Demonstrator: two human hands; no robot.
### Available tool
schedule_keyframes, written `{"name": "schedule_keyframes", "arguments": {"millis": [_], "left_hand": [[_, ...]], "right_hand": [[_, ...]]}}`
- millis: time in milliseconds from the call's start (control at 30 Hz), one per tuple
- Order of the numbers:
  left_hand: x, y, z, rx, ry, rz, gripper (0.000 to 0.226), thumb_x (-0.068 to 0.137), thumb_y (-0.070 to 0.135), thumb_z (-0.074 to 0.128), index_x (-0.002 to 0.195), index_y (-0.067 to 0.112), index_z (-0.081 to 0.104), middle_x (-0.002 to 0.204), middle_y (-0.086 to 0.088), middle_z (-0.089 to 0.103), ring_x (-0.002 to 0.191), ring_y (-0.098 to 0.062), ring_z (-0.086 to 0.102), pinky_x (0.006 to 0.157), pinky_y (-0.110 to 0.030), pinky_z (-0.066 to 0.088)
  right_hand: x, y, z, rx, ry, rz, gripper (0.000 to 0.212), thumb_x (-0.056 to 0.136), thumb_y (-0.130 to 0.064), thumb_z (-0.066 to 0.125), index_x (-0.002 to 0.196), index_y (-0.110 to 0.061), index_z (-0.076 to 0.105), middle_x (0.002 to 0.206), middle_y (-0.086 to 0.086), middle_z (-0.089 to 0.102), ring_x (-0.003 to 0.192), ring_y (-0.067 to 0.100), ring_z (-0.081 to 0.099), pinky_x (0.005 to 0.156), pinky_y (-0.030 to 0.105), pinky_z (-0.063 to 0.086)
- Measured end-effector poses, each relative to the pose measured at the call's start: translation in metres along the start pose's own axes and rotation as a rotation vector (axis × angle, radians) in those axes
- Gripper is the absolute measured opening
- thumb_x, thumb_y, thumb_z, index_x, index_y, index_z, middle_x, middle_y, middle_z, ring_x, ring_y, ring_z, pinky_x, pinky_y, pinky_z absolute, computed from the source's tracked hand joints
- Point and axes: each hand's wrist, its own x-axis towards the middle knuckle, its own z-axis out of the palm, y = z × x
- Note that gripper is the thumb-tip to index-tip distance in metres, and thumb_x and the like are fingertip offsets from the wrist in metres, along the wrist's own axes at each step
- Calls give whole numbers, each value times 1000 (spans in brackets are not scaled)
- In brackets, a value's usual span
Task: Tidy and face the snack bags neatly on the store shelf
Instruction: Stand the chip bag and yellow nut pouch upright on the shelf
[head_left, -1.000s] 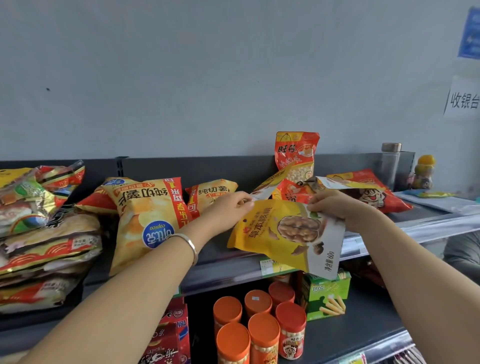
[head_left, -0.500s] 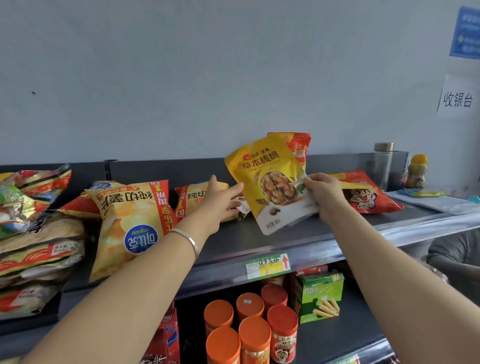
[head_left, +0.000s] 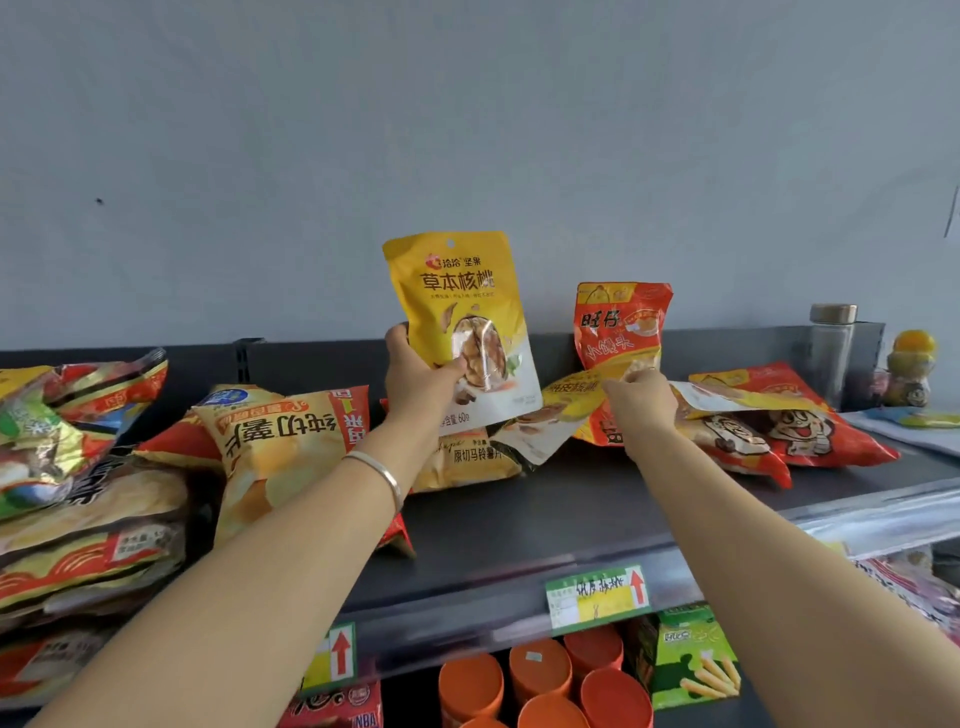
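Note:
My left hand (head_left: 420, 378) grips a yellow walnut bag (head_left: 460, 312) and holds it upright above the dark shelf (head_left: 545, 514), its front facing me. My right hand (head_left: 639, 397) pinches the top edge of a second yellow walnut bag (head_left: 556, 415) that lies tilted on the shelf. Behind it an orange-red snack bag (head_left: 621, 325) stands against the back panel. Two red cartoon bags (head_left: 795, 421) lie flat to the right. A yellow potato chip bag (head_left: 280, 447) lies upside down to the left, and another chip bag (head_left: 470, 460) lies under the held one.
A heap of mixed chip bags (head_left: 78, 467) fills the far left. A glass jar (head_left: 831, 348) and a yellow-topped bottle (head_left: 909, 369) stand at the right end. Orange canisters (head_left: 540, 680) and a green box (head_left: 685, 660) sit on the shelf below. Price tags (head_left: 597, 592) line the rail.
The walnut bag passed from my right hand to my left and rose upright. My right hand dropped to the second walnut bag lying on the shelf and took its top edge.

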Motion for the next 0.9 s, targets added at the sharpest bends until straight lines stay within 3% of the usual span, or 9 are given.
{"name": "schedule_keyframes", "arguments": {"millis": [100,200,300,400,500,567,633,733,900], "left_hand": [[12,-2,1,6,3,33,50,86,8,64,123,26,35,111,1,56,97,-22,61,80,-45,57],[20,-7,2,4,-25,39,46,87,7,63,118,27,36,110,0,56,96,-22,61,79,-44,57],[26,-11,4,6,-44,53,46,88,7,60,123,25,36,111,0,55,95,-19,60,76,-38,56],[31,-14,5,-4,-53,60,46,90,9,58,125,25,34,108,3,54,89,-14,60,67,-31,55],[33,-14,7,-29,-40,45,47,90,9,59,126,25,34,110,2,55,92,-15,60,70,-33,56],[34,-14,7,-36,-14,57,48,89,8,59,127,24,34,111,2,54,94,-15,59,70,-31,54],[35,-11,5,-52,27,83,49,89,7,59,128,23,34,110,3,54,94,-13,58,66,-24,49],[38,-7,1,-87,87,103,48,89,7,58,126,25,35,113,1,56,101,-18,59,76,-31,53],[42,-1,-3,-111,137,134,48,90,8,58,129,24,35,115,1,56,104,-19,58,89,-41,52]], "right_hand": [[15,2,12,-200,7,82,46,80,-41,51,115,-12,49,112,11,57,112,37,51,91,44,45],[20,-3,23,-306,5,131,67,87,-47,54,143,-14,37,138,14,45,129,38,36,105,48,35],[22,-3,33,-296,3,121,50,87,-40,57,128,-14,46,128,14,52,121,37,45,101,46,39],[24,2,43,-231,0,22,16,86,-24,55,95,-14,46,96,12,60,87,32,59,74,37,49],[28,0,52,-194,9,-100,10,88,-8,46,80,-12,41,74,6,48,66,26,47,50,28,30],[28,-7,56,-113,-14,-143,9,88,-4,43,91,-12,46,76,3,48,67,23,47,49,28,30],[31,-14,60,35,-65,-154,25,86,0,43,103,-12,56,88,6,60,76,26,58,56,31,45],[37,-23,64,218,-163,-147,31,87,4,42,100,-13,65,95,11,69,80,28,63,72,42,55],[46,-32,74,496,-316,-92,30,91,10,37,94,-10,58,86,8,63,73,21,56,66,31,47]]}}
